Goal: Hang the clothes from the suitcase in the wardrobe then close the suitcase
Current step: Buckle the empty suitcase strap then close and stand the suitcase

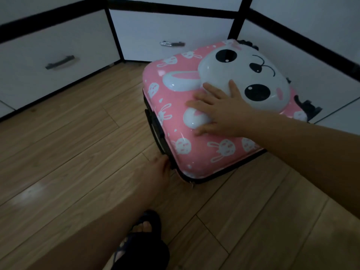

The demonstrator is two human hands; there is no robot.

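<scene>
Right of centre on the wood floor, the pink suitcase [204,117] lies lidded, right hand [218,110] pressing flat with straight fingers. Left hand [160,168] works at its zip edge; its fingers are hidden. Only zipping seems left.

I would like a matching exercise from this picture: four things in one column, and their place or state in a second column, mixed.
Things:
1. right hand
2. left hand
3. suitcase
4. sandal

Places or states:
A. lies shut on the wooden floor
B. on a foot, at the bottom edge
C. pressed flat on the rabbit lid
D. at the zipper on the near corner

Pairs: 1-C, 2-D, 3-A, 4-B
</scene>
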